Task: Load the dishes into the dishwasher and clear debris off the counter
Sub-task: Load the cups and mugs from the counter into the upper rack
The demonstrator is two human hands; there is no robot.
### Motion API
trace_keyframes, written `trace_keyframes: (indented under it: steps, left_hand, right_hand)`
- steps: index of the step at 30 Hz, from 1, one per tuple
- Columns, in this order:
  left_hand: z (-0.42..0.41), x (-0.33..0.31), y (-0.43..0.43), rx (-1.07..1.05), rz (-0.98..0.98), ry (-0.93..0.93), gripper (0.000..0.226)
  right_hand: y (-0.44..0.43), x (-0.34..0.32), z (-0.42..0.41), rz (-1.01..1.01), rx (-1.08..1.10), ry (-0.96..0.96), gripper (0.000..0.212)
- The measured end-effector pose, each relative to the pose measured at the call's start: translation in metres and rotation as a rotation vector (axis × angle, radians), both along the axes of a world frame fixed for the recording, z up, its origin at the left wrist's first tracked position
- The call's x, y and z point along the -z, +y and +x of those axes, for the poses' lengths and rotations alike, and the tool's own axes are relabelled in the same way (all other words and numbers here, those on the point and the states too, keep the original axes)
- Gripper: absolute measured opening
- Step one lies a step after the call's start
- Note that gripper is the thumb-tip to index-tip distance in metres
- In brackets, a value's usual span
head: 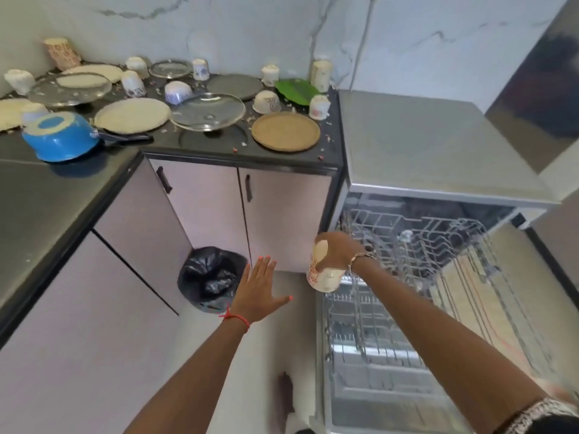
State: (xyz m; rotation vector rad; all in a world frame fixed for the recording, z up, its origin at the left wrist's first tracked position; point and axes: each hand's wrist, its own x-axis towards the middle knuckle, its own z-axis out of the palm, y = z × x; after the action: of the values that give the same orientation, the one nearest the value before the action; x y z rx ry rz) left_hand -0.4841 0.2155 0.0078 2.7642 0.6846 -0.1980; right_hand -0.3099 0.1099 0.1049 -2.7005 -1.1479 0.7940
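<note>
Right hand (340, 250) w/ cup (322, 270) over dishwasher rack (438, 245); left hand (260, 289) flat, empty, nr bin (210, 277).

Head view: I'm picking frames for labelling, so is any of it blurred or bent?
Head view: right forearm and dishwasher rack are smeared; counter edges bow, wide-angle; dishes soft; cup in right hand readable.

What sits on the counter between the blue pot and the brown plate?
In the head view, between the blue pot and the brown plate lie a cream plate and a glass lid, with crumbs scattered about.
</note>
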Motion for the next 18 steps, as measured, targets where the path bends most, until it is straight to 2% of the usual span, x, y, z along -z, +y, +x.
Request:
trace_keyframes:
  steps: [11,18]
  left_hand:
    - [0.031,0.03,-0.112,0.224,-0.108,0.038,0.114]
    - [0.072,0.058,-0.154,0.312,-0.174,0.133,0.09]
  right_hand:
    - [-0.143,0.048,0.015,0.026,0.23,0.009,0.078]
    - [-0.184,0.105,0.041,-0.006,0.255,-0.034,0.083]
